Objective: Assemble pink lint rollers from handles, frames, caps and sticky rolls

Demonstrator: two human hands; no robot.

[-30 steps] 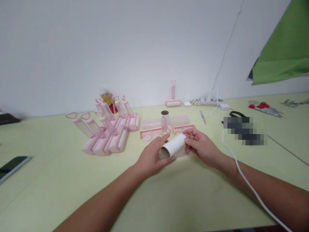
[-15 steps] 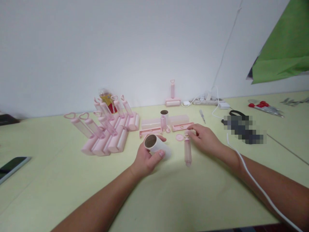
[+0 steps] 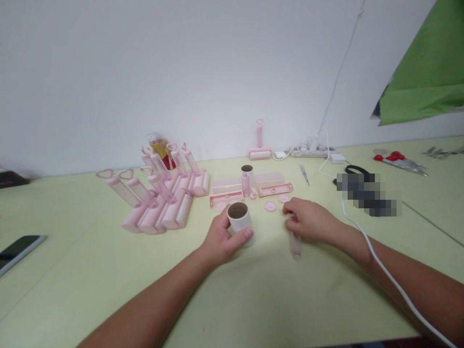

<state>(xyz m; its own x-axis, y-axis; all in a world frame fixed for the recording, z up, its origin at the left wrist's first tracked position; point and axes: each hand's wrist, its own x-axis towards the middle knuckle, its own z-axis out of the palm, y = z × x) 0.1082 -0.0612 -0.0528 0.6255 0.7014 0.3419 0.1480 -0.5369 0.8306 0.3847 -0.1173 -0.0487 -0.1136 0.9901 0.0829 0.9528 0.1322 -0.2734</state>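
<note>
My left hand (image 3: 225, 240) is wrapped round a white roll (image 3: 240, 223) with a brown cardboard core, held nearly upright. Fingers of my right hand (image 3: 302, 218) are closed on the upper end of a clear pink handle (image 3: 296, 247), whose lower part sticks out below them. Between and beyond the hands lie pink discs (image 3: 270, 206) and two long pink trays (image 3: 275, 189). A second roll (image 3: 247, 170) stands behind a small upright pink handle (image 3: 245, 184).
Several assembled pink rollers (image 3: 177, 209) stand at the left, and one (image 3: 259, 151) by the wall. A phone (image 3: 20, 249) lies far left. Red-handled scissors (image 3: 395, 158) and a power strip (image 3: 311, 152) are at the back right. A white cable (image 3: 384, 273) crosses my right forearm.
My right hand has closed on the clear handle and shifted it right and nearer, uncovering a disc behind. My left hand has turned the white roll more upright and moved it slightly right.
</note>
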